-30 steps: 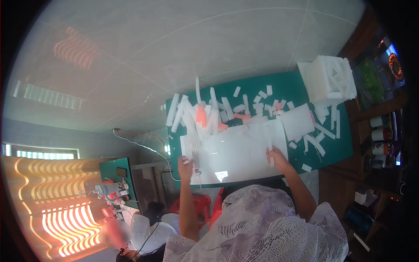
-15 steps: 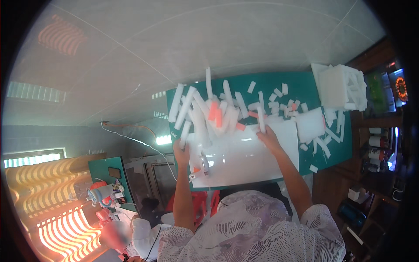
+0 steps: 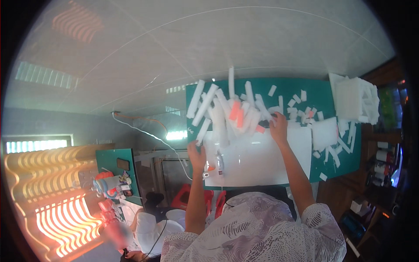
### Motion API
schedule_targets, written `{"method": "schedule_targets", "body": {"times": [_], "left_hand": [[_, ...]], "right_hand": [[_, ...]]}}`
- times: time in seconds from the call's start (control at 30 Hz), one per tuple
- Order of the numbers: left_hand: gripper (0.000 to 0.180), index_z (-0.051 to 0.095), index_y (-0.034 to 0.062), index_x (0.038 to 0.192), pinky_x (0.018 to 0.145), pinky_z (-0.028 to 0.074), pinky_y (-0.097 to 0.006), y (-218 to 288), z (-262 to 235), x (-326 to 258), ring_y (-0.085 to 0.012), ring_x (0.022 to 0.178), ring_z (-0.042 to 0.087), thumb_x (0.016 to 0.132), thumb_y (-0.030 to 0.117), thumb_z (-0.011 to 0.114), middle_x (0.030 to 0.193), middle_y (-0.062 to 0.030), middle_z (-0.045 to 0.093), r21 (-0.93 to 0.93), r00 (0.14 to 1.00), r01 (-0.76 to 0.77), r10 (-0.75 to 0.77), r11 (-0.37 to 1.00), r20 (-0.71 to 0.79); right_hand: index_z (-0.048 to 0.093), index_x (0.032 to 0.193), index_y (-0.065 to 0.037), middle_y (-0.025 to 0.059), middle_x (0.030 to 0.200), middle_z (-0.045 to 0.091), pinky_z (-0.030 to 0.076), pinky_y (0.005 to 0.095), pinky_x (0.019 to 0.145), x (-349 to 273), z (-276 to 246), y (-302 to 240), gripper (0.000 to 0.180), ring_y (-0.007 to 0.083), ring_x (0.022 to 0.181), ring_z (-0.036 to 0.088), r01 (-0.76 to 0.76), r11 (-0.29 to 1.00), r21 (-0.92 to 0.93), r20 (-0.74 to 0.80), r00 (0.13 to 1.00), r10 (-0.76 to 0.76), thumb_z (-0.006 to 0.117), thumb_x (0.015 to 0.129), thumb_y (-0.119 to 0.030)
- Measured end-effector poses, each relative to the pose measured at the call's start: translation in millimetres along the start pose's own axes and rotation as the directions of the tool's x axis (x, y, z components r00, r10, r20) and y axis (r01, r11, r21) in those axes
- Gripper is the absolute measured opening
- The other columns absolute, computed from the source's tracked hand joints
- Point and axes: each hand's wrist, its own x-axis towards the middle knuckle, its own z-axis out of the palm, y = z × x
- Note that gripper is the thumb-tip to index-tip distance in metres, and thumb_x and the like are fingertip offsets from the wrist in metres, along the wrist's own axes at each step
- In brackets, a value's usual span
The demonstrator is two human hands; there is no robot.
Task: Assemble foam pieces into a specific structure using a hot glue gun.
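While the left hand [image 3: 197, 153] lies flat on the white sheet's [image 3: 257, 159] left edge, the right hand's [image 3: 279, 126] spread, empty fingers should sweep foam strips [image 3: 218, 109] gently beyond its far edge.

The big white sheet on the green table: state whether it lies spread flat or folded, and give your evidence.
Spread flat: the white sheet lies open on the green table, no fold visible.

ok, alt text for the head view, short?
A person's right hand rests at the far edge of a white sheet beside piled white foam strips on a green table; the left hand is at the sheet's left edge.
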Motion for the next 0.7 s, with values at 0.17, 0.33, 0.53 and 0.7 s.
{"method": "schedule_targets", "body": {"times": [0.17, 0.33, 0.53, 0.7], "left_hand": [[0.021, 0.057, 0.0009, 0.098, 0.078, 0.044, -0.037, 10.5, 9.1, -5.1, -0.0303, 0.089, 0.054, 0.077, 0.003, 0.061, 0.097, -0.0155, 0.056, 0.015, 1.000, -0.010, 0.010, 1.000, -0.018], [0.019, 0.060, 0.0022, 0.097, 0.065, 0.047, -0.032, 25.9, 20.7, 11.9, -0.0230, 0.072, 0.057, 0.078, 0.005, 0.063, 0.087, -0.0117, 0.059, -0.105, 0.996, 0.050, -0.041, 0.993, 0.082], [0.036, 0.054, 0.0028, 0.110, 0.064, 0.047, -0.032, 44.6, 28.6, 33.2, -0.0234, 0.074, 0.058, 0.079, 0.015, 0.068, 0.087, -0.0114, 0.058, -0.160, 0.922, 0.257, -0.193, 0.953, 0.335], [0.066, 0.038, 0.0062, 0.126, 0.067, 0.047, -0.038, 61.2, 50.8, 27.0, -0.0295, 0.077, 0.058, 0.074, 0.026, 0.074, 0.087, -0.0137, 0.057, 0.020, 0.929, 0.131, -0.130, 0.991, 0.347]], "right_hand": [[0.053, 0.111, -0.002, 0.0114, 0.095, 0.058, 0.045, 0.0332, 0.078, 4.6, -1.8, -39.9, 0.030, 0.0220, 0.085, 0.055, -0.292, 0.914, 0.282, 0.287, 0.935, 0.210, 0.059, 0.082, -0.010], [0.053, 0.114, -0.003, 0.0072, 0.098, 0.060, 0.048, 0.0288, 0.076, 28.0, 13.5, -36.5, 0.029, 0.0161, 0.091, 0.057, -0.654, 0.596, 0.465, 0.552, 0.741, 0.383, 0.054, 0.088, -0.015], [0.050, 0.119, -0.003, 0.0079, 0.103, 0.059, 0.050, 0.0278, 0.076, 51.5, 33.7, -38.7, 0.034, 0.0169, 0.091, 0.060, -0.818, 0.301, 0.491, 0.783, 0.565, 0.259, 0.055, 0.088, -0.017], [0.051, 0.119, -0.002, 0.0088, 0.102, 0.060, 0.050, 0.0275, 0.073, 43.8, 51.4, -21.6, 0.035, 0.0166, 0.085, 0.061, -0.793, 0.385, 0.473, 0.770, 0.584, 0.257, 0.057, 0.086, -0.014]]}}
